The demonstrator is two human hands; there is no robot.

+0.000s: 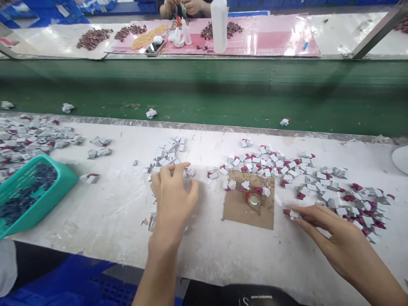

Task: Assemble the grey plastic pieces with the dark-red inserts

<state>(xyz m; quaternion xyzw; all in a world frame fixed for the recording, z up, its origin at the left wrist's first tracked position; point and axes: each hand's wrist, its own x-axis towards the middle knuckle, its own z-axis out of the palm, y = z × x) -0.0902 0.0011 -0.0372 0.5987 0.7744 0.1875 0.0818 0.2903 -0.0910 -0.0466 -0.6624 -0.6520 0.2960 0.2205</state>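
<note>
My left hand hovers over a loose group of small grey plastic pieces. Its thumb and forefinger are apart, and one small piece lies by the fingertips; the other fingers are partly hidden. Between thumb and forefinger, my right hand pinches a small white and dark red plastic piece. A brown cardboard square lies between the hands, bearing a bottle cap and several white and red pieces. Many more such pieces spread behind it and to the right.
At left stands a green basket of dark parts, beside a pile of grey pieces. A green conveyor belt crosses behind the table, carrying a few pieces. Beyond it are a white bottle and another person's hands.
</note>
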